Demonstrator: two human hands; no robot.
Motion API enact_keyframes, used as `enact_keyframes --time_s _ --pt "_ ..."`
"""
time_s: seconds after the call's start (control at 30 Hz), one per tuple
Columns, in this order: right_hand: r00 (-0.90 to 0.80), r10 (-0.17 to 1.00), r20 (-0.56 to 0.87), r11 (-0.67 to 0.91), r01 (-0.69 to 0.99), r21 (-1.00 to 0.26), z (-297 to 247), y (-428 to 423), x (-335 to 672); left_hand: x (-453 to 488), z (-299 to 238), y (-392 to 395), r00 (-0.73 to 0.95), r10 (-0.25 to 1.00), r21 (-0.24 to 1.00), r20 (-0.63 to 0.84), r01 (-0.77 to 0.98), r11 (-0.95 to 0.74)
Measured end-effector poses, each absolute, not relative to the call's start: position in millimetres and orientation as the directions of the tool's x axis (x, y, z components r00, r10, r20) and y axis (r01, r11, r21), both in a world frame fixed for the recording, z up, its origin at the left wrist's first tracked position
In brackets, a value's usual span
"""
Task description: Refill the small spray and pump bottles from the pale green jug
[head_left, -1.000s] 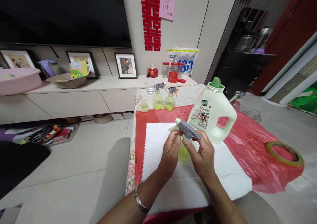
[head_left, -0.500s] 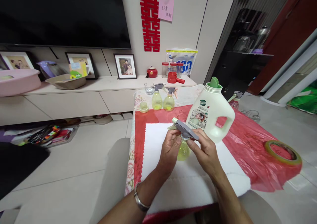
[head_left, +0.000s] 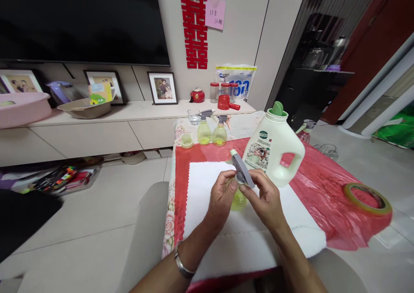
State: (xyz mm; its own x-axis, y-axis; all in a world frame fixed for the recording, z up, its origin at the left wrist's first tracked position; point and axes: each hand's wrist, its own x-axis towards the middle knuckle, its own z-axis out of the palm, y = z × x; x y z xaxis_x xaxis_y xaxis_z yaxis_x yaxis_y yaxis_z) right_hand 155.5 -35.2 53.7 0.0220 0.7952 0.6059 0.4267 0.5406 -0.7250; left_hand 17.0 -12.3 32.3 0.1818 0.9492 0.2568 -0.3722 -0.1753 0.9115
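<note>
A yellow-green spray bottle (head_left: 238,201) stands on the white cloth (head_left: 203,189), its grey trigger head (head_left: 241,168) tilted with the pale nozzle up and to the left. My left hand (head_left: 223,193) pinches the neck area from the left, fingers closed. From the right, my right hand (head_left: 263,193) grips the base of the trigger head between thumb and fingers. The hands partly hide the neck. Just behind my right hand is a large pale-green jug (head_left: 274,146) with a handle and a green cap piece (head_left: 277,108) in its mouth.
Two similar spray bottles (head_left: 204,132) stand at the table's back, beside a small yellow-green cup (head_left: 186,140) and a clear glass (head_left: 193,116). A tape roll (head_left: 368,199) lies on the red plastic sheet (head_left: 326,189) at right. A pink-red spray bottle (head_left: 304,133) is beyond the jug.
The trigger head has turned in my fingers, its nozzle swinging away from me from the left. Both hands stay at the bottle's neck.
</note>
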Motion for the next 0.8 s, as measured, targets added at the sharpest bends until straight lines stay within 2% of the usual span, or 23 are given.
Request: enact_keyframes --time_s 0.13,0.33,0.6,0.8 --pt "0.004 0.792 0.611 0.556 0.409 -0.723 54 -36 157 19 37 -14 0.163 0.948 0.898 0.274 -0.397 -0.191" --pt "0.098 0.769 0.632 0.553 0.393 -0.735 44 -35 150 19 41 -16 0.122 0.947 0.909 0.298 -0.340 -0.242" --pt "0.200 0.737 0.645 0.536 0.408 -0.739 39 -36 141 15 33 -14 0.210 0.929 0.895 0.306 -0.394 -0.206" --pt "0.221 0.692 0.687 0.568 0.421 -0.707 32 -34 138 16 39 -15 0.212 0.927 0.913 0.311 -0.336 -0.230"
